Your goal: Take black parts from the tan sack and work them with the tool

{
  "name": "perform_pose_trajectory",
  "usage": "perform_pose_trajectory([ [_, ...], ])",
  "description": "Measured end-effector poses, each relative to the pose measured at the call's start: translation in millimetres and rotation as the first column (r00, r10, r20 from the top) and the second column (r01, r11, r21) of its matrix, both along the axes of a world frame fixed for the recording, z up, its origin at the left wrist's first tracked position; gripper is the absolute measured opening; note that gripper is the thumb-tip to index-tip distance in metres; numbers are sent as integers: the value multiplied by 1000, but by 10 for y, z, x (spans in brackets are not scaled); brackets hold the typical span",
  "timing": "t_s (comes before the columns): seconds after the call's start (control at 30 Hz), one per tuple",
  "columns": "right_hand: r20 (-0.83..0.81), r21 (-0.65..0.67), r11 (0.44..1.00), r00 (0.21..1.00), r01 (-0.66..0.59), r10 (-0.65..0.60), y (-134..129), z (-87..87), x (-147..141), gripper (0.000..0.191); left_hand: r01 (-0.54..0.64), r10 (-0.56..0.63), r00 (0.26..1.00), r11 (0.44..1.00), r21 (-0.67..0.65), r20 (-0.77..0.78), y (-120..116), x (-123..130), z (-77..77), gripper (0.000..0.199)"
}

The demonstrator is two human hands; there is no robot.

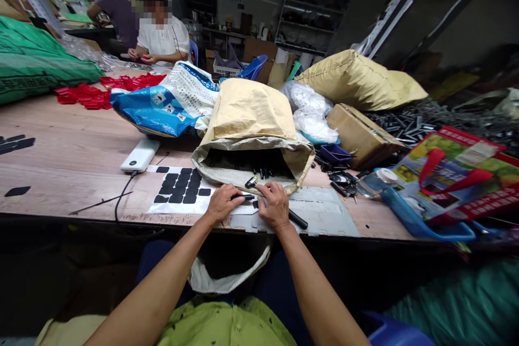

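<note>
My left hand (222, 203) is closed in a pinch around a small black rod (244, 197) that points right, just in front of the open sack. My right hand (275, 206) is wrapped around a tool with a black handle (298, 219); a shiny metal end (252, 181) shows beyond the fingers, seemingly part of it. Its exact kind is unclear. Directly ahead, a tan woven sack (253, 108) lies with its mouth facing me, several black rods (263, 173) inside. Left of my hands is a white sheet with black rounded-square stickers (178, 186). A grey plate (324, 208) lies under my right hand.
A white power bank (140, 155) with a black cable lies left. Behind are a blue-white bag (162, 105) and red pieces (87, 96). At right stand a cardboard box (360, 135), a jar (379, 181) and a colourful bag (454, 173) in a blue tray. Two people sit beyond.
</note>
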State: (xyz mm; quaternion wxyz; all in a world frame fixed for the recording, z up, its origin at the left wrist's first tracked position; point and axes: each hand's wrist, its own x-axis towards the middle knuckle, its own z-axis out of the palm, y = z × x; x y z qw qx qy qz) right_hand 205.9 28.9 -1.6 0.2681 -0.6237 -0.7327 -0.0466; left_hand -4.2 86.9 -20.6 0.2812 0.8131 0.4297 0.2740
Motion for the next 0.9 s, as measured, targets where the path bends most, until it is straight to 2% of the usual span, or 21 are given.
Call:
perform_pose_trajectory([
  [0.1, -30, -45, 977, 978, -210, 209, -35, 27, 29, 41, 15, -14, 1000, 1000, 9, -17, -9, -6, 19, 21],
  [0.17, -65, -78, 960, 962, -268, 263, -31, 30, 35, 34, 27, -27, 999, 1000, 11, -24, -11, -12, 27, 22],
  [0.27, -139, -109, 953, 954, -281, 266, -3, 30, 33, 18, 49, -49, 998, 999, 11, -27, -11, -21, 32, 21],
  [0.33, -175, -138, 945, 947, -295, 270, 11, 41, 36, 15, 60, -59, 998, 998, 12, -36, -11, -23, 32, 21],
  [0.53, -174, -224, 913, 936, -340, 306, 20, 81, 57, 9, 66, -64, 995, 998, 23, -81, -21, -14, 25, 21],
  [0.9, -217, -228, 914, 933, -334, 287, 29, 82, 37, 11, 53, -50, 993, 998, 22, -105, -32, -9, 42, 24],
])
